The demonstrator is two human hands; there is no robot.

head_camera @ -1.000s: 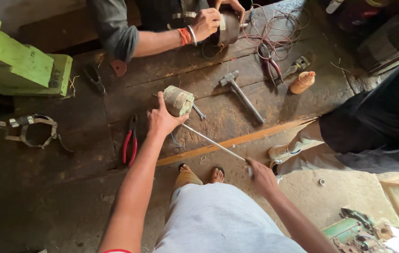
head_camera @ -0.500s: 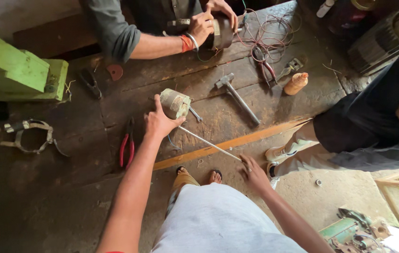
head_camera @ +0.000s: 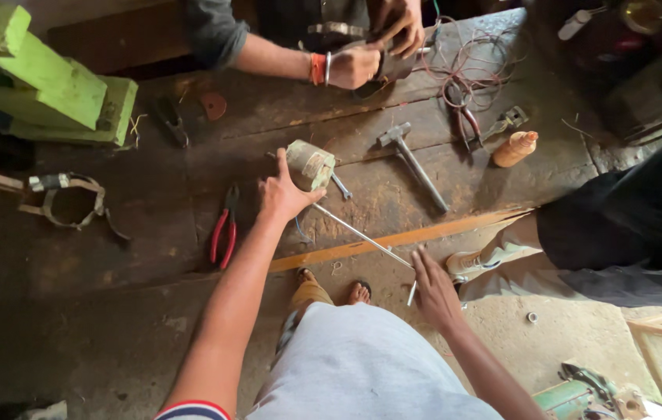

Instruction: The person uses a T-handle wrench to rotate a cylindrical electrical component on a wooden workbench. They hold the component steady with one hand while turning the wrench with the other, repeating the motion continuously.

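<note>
My left hand [head_camera: 282, 196] grips a pale green cylindrical metal part [head_camera: 309, 163] that stands on the dark wooden workbench [head_camera: 152, 233]. A thin metal rod [head_camera: 362, 235] runs from the base of that part over the bench's orange front edge [head_camera: 455, 227]. My right hand [head_camera: 433, 286] pinches the rod's near end just past the bench edge, and a short pale tip shows below the fingers. A small spanner [head_camera: 340, 187] lies right beside the part.
Across the bench another person's hands [head_camera: 358, 64] hold a dark part near tangled copper wire [head_camera: 480, 61]. On the bench lie a hammer [head_camera: 412, 165], red pliers [head_camera: 224, 235], more pliers [head_camera: 464, 118] and an orange bottle [head_camera: 516, 148]. Green wooden blocks [head_camera: 51, 93] stand left. A second person [head_camera: 618, 225] is on the right.
My hands keep their hold on the part and the rod. The view has shifted slightly, and the other person's hands have moved a little on their dark part.
</note>
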